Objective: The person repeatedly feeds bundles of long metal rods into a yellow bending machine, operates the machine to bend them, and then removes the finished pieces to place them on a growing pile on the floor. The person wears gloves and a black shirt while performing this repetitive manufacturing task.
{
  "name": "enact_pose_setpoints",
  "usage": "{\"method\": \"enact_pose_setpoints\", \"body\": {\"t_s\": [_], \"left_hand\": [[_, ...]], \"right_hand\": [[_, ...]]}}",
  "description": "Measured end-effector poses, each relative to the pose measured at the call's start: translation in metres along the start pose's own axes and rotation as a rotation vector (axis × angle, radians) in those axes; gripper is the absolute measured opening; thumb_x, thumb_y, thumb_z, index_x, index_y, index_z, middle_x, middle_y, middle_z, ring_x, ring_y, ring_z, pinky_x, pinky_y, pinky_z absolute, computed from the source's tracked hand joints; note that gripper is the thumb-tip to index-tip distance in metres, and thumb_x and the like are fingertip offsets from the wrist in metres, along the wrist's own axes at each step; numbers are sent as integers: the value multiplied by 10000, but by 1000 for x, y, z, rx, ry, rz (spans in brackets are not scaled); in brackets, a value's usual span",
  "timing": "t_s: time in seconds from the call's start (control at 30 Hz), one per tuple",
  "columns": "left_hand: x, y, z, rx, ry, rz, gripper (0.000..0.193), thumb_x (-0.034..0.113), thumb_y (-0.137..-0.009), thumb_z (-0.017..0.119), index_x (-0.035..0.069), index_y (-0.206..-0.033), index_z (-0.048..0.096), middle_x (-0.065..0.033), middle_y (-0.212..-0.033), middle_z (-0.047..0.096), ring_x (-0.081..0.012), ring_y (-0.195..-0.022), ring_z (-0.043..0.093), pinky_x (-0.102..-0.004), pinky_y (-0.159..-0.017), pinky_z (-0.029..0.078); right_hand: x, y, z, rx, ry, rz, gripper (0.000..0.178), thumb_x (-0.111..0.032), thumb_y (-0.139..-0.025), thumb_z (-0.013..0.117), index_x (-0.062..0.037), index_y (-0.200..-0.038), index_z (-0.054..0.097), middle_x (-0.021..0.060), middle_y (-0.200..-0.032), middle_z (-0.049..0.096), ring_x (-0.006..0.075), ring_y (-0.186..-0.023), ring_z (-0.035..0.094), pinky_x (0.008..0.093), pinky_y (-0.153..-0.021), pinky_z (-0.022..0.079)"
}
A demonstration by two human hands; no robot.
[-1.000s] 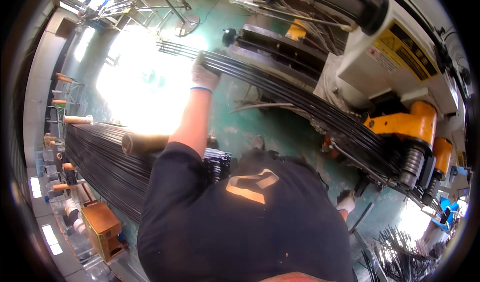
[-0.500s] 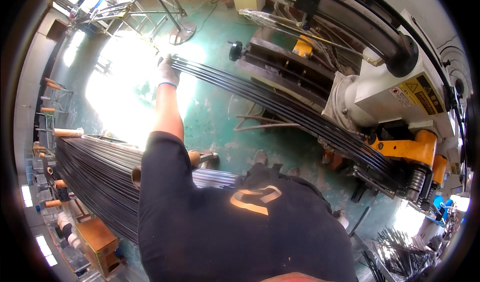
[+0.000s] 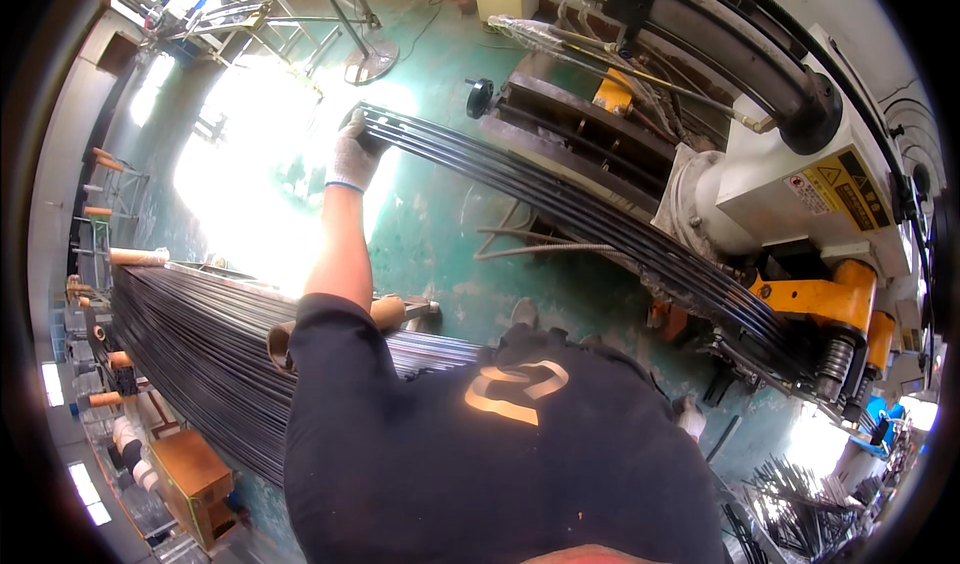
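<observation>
My left arm reaches far forward, and my gloved left hand (image 3: 353, 156) is closed around the far ends of several long, thin black metal rods (image 3: 520, 180). Side by side, the rods slope down to the right, passing along the front of a machine. Their other ends run in by an orange arm (image 3: 822, 296) and a coil spring (image 3: 832, 362) on that machine. Low at my right side is my gloved right hand (image 3: 688, 417), partly behind my body. Its fingers are too small and hidden to read.
The grey-white machine (image 3: 800, 199) with hoses and a black knob (image 3: 480, 98) fills the right side. A large stack of black rods (image 3: 200, 354) lies on a rack with cardboard tubes (image 3: 388, 312) at left. Cut pieces (image 3: 800, 499) are heaped at lower right.
My left hand has shifted slightly right and nearer, with the rod ends moving right too. My right hand has risen a little and more of it shows.
</observation>
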State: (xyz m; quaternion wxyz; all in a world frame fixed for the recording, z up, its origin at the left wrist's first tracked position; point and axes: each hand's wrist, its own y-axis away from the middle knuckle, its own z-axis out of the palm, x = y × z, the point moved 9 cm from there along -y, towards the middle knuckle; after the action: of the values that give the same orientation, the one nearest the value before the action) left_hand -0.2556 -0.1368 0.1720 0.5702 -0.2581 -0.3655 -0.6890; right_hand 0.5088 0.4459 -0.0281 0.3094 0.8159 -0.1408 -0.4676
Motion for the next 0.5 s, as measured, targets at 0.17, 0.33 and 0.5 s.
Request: {"method": "enact_pose_setpoints", "body": {"t_s": [0.17,0.33,0.5], "left_hand": [[-7,-5,1,-62,-10,-4,286,181,-1084,475,45,-1316,574,-173,-1241,679,-346,-1142,659,-550,-992,546],[4,-29,-35,-346,-720,177,398,262,-1095,443,47,-1422,516,-177,-1377,595,-356,-1277,567,-560,-1111,451],[-5,-2,1,-120,-392,-183,543,443,-1123,306,92,-1523,414,-179,-1531,477,-401,-1379,484,-612,-1196,358]], "right_hand": [[6,-14,-8,-31,-74,-27,197,-277,-977,674,-83,-946,657,63,-784,671,205,-609,620,332,-489,416],[14,-15,-18,45,-87,-27,229,-264,-967,705,-45,-1030,685,32,-830,680,152,-694,616,310,-587,502],[19,11,-22,-22,-76,37,183,-259,-992,673,-78,-965,669,35,-790,661,155,-652,616,302,-553,464]]}}
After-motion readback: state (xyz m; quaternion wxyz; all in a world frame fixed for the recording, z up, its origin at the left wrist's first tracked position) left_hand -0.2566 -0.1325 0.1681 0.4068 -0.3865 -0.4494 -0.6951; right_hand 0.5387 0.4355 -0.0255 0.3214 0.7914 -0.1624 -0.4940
